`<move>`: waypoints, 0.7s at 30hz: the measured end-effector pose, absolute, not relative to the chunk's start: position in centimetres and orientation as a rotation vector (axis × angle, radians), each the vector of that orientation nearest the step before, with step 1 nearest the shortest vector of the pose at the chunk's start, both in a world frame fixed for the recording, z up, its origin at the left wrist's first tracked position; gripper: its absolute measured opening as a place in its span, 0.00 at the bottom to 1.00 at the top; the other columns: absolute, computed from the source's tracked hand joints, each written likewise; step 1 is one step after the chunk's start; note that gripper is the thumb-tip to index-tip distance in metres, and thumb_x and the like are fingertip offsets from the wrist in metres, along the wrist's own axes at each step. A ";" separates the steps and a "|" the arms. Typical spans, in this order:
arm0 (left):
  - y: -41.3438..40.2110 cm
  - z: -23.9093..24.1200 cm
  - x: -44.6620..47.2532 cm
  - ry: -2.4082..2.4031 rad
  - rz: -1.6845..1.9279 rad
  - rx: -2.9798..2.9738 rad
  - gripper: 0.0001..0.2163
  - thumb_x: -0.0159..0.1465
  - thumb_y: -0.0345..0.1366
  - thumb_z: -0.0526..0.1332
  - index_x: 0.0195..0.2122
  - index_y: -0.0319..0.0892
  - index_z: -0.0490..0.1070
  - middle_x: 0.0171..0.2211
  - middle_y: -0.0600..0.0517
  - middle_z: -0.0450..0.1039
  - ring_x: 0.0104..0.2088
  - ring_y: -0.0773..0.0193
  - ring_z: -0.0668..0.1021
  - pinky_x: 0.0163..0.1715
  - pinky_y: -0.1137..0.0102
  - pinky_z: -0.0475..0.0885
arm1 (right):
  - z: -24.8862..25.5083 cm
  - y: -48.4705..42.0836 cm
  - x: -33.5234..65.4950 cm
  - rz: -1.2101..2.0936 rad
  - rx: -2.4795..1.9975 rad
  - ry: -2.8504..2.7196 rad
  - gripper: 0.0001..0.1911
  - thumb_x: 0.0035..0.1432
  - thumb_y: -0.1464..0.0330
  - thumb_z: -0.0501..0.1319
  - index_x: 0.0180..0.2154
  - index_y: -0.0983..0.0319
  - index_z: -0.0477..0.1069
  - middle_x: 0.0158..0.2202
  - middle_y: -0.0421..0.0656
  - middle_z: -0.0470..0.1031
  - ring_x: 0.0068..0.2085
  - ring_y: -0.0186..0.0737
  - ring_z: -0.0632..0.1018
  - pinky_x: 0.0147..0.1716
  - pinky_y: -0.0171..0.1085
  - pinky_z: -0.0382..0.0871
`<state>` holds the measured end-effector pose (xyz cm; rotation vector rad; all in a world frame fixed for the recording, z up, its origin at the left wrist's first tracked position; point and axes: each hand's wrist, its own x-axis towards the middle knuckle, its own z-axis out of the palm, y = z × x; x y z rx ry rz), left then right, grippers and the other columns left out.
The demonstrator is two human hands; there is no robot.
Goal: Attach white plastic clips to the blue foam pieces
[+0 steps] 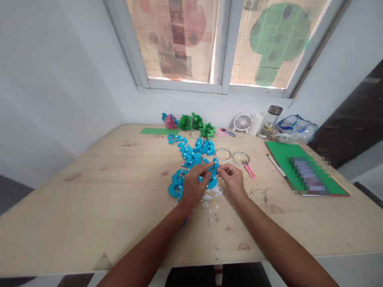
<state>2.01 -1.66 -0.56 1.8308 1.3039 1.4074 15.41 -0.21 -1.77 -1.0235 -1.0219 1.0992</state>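
Note:
At the middle of the table my left hand (194, 182) is closed on a blue paper cutout (215, 162), with its thumb and index finger at the paper. My right hand (232, 180) meets the cutout's right edge in a pinch; what sits between those fingertips is too small to make out. Beyond and beside my left hand lie several more blue paper cutouts (191, 156), curved in outline and dotted with small white pieces. Small white scraps (213, 194) are scattered on the wood just below my hands.
Two tape rolls (223, 154) and pink-handled thread snips (249, 170) lie beyond my right hand. Green paper flowers (197, 120) stand along the wall, near a white fan (242, 122) and a bottle (270, 122). Green sheets (278, 153) and a pen (275, 165) are at right.

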 end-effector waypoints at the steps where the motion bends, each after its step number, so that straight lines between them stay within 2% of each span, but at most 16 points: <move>1: -1.7 -0.6 2.0 1.296 1.401 1.847 0.15 0.58 0.31 0.56 0.46 0.46 0.73 0.31 0.52 0.74 0.31 0.66 0.74 0.34 0.71 0.69 | -1.7 -0.2 15.4 1.097 -1.026 -1.019 0.08 0.41 0.65 0.67 0.23 0.62 0.72 0.22 0.40 0.74 0.25 0.36 0.72 0.25 0.34 0.64; 7: -1.8 -0.4 2.0 1.286 1.378 1.956 0.15 0.59 0.31 0.55 0.45 0.47 0.73 0.42 0.49 0.74 0.41 0.61 0.74 0.40 0.68 0.69 | -1.4 -0.4 15.3 1.089 -1.033 -1.013 0.08 0.41 0.65 0.67 0.23 0.62 0.72 0.21 0.39 0.73 0.25 0.35 0.71 0.25 0.34 0.64; 21: -1.8 -0.5 2.0 1.303 1.399 2.017 0.14 0.59 0.30 0.55 0.45 0.46 0.73 0.42 0.50 0.75 0.42 0.61 0.74 0.42 0.66 0.70 | -1.7 -0.3 15.3 1.080 -1.054 -1.018 0.09 0.40 0.64 0.67 0.23 0.62 0.72 0.22 0.40 0.74 0.27 0.37 0.73 0.25 0.33 0.64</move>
